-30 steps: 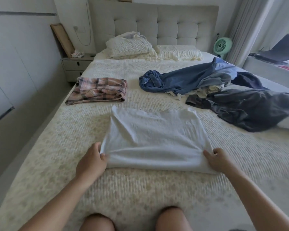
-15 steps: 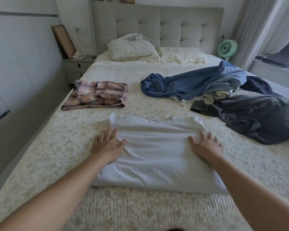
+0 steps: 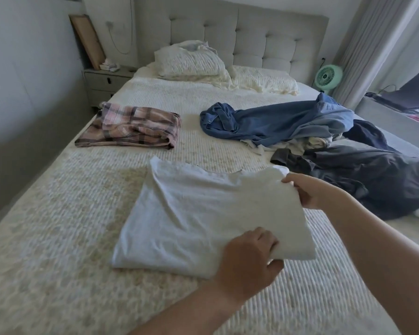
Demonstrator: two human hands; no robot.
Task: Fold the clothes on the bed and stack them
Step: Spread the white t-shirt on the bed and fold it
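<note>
The bed [image 3: 65, 238] fills nearly the whole view, its textured cream cover serving as the folding surface; at about two o'clock on it sprawls the unfolded heap, a dark grey garment [image 3: 373, 180] lowest and nearest, a blue shirt [image 3: 283, 122] thrown across the top toward twelve, pale pieces showing between them, all apparently waiting their turn; at ten o'clock lies a plaid garment [image 3: 131, 128], already folded and set apart, most likely the base of the stack; in the centre, toward six, lies the white shirt [image 3: 194, 213], part-folded into a rough rectangle, its left side flat on the cover and its right edge raised off it; that edge is lifted, I judge, so it can be carried leftward over the rest to halve the width; the right hand [image 3: 310, 197], at three o'clock of the shirt, pinches the far right corner between thumb and curled fingers; the left hand [image 3: 249, 259], reaching across at five o'clock, grips the near right corner with fingers closed over the cloth and thumb beneath; holding both corners should keep the edge taut and straight as it travels; one garment seems finished, this one midway, the heap untouched.
</note>
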